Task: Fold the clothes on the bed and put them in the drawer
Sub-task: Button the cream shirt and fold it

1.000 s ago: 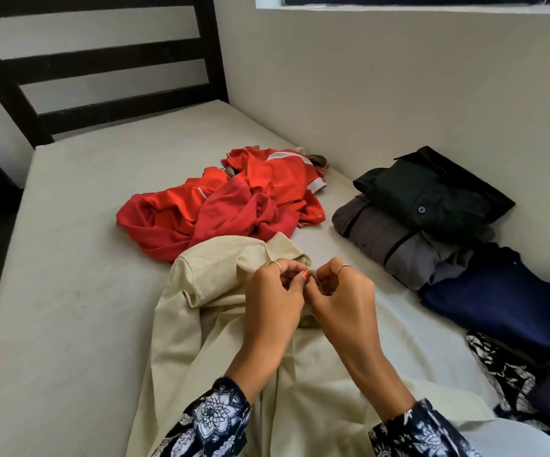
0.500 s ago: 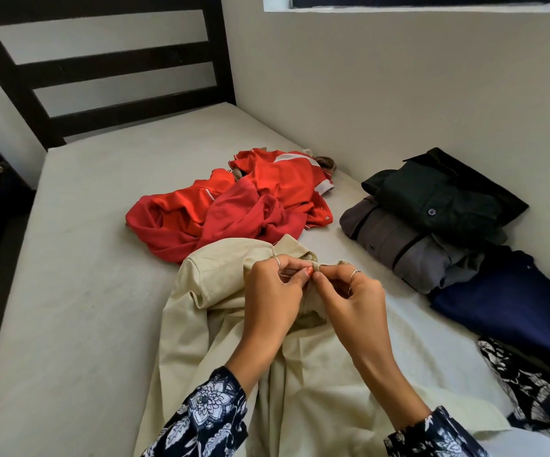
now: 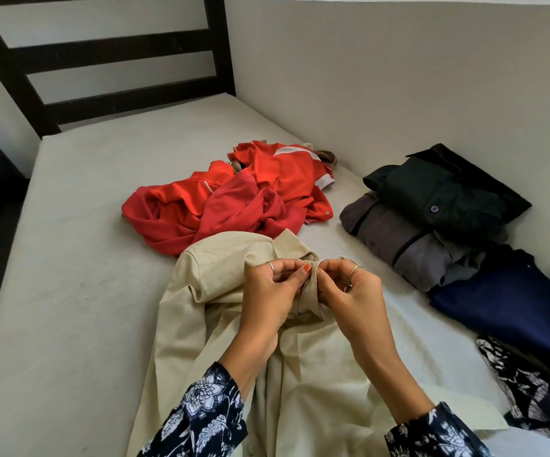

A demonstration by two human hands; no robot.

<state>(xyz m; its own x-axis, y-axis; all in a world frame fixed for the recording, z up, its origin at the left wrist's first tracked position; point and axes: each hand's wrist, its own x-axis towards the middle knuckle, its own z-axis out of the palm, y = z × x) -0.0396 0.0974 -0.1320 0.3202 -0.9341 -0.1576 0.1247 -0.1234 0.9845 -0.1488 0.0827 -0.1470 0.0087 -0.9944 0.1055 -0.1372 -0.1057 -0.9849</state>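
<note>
Both hands stay at the collar of a beige shirt point(image 3: 234, 324) spread across the bed point(image 3: 69, 291). The left hand point(image 3: 267, 298) and the right hand point(image 3: 349, 291) each pinch the cloth just below the collar, fingers curled and thumbs pressing. Over the past second the fingertips have drawn closer, and the two front edges of the shirt now meet in a narrow upright strip between them. That looks like fastening the top button, though the button itself is hidden behind the fingers.

Folding of this shirt has not yet begun; it lies loose, one shoulder rumpled toward the headboard point(image 3: 102, 54). Just beyond it a heap of red clothes point(image 3: 227, 199) waits unfolded. Against the wall, a black shirt point(image 3: 448, 192) rests folded on a grey shirt point(image 3: 399, 239), with a navy garment point(image 3: 514, 301) and a black-and-white patterned piece point(image 3: 524, 384) lying beside them. No drawer is in view, so the task appears roughly at its midpoint.
</note>
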